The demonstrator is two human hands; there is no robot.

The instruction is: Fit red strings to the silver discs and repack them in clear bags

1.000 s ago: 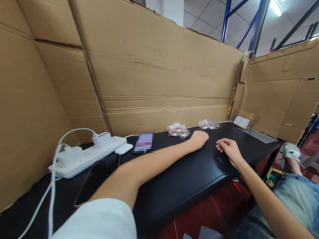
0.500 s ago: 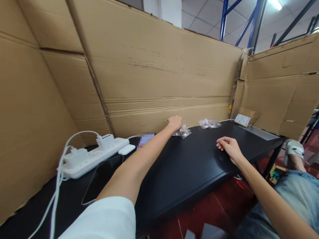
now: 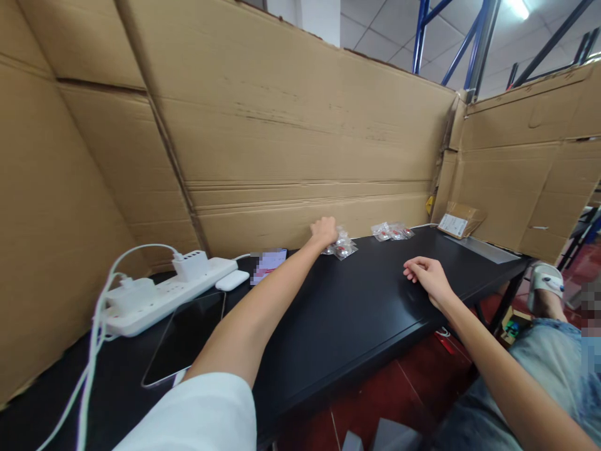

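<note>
Left hand shifted, packets — clear, red-flecked

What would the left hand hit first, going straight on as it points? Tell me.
Most likely the cardboard wall; the gap between it and the left hand is unclear. Small plastic bags show beside the hand.

a black table with a smooth, faintly shiny top stands on a dark red tiled floor crossed by pale joints. tall brown cardboard walls close it in: a creased left panel, a long far panel with dark scuffs, and a right panel. beyond the far panel rise a white pillar and blue metal framing, under a pale tiled ceiling with a bright light at far right.
</note>
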